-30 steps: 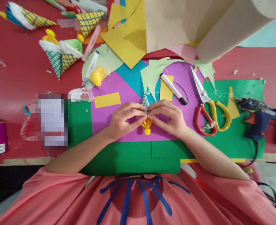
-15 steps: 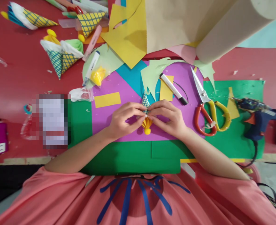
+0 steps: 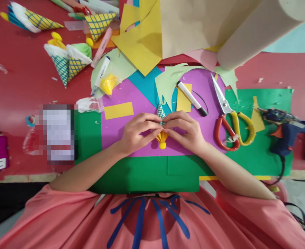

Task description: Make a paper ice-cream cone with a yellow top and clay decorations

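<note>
My left hand [image 3: 138, 133] and my right hand [image 3: 185, 131] meet over a purple sheet [image 3: 131, 128], both pinching a small paper cone [image 3: 160, 111] with a teal grid pattern. Its tip points away from me. A yellow folded piece with a yellow ball [image 3: 162, 141] sticks out below my fingers at the cone's wide end. The fingers of both hands are closed on the cone's middle and hide that part.
Red-and-yellow scissors [image 3: 229, 119] and a white marker [image 3: 191, 98] lie right of my hands. A blue glue gun [image 3: 284, 129] rests on the green sheet [image 3: 261, 152]. Finished paper cones [image 3: 68, 62] sit at the far left. Yellow and tan paper [image 3: 194, 27] is piled at the back.
</note>
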A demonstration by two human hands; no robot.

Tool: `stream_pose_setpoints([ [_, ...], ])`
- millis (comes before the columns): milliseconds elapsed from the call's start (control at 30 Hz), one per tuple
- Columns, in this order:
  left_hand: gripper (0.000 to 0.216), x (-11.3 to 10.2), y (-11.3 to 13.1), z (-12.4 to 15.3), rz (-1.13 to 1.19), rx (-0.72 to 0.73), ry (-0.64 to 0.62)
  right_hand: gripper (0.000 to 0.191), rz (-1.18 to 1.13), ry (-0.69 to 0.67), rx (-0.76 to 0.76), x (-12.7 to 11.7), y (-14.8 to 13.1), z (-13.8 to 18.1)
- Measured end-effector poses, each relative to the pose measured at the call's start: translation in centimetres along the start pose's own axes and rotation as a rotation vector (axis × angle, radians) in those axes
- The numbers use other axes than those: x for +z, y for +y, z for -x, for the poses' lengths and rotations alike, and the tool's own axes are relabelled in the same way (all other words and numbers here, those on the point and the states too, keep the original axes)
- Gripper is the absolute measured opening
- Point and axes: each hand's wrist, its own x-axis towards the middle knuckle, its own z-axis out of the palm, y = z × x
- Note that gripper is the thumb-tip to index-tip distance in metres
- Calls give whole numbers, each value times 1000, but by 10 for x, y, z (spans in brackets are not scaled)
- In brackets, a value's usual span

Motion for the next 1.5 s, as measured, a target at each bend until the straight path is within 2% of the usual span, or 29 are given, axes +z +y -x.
stream_pose_setpoints([
  [267,9,-2,0,0,20,-100,-5,31,-85,-137,206,-15,3,-2],
  [433,11,-1,-1,-1,23,-158,-50,26,-32,-259,219,-19,5,-5],
  [667,15,4,-4,0,166,-303,-94,24,-42,-251,240,-14,4,-4],
  [800,25,3,-6,1,172,-276,-107,26,-40,-246,297,-15,4,-3],
  [967,36,2,-3,3,31,-164,-70,32,-85,-159,313,-12,4,0],
  [1067,48,4,-4,5,1,-143,-14,47,-202,-110,332,-9,2,2],
  [1167,61,6,-5,8,27,-150,4,56,-376,-82,433,-5,-2,2],
  [1233,63,7,-6,9,63,-168,15,60,-474,-104,487,-2,-4,2],
  [1400,59,8,-2,9,193,-275,47,72,-671,-187,556,0,-6,-1],
  [1500,72,10,2,9,241,-361,45,69,-723,-159,599,0,-3,-1],
])
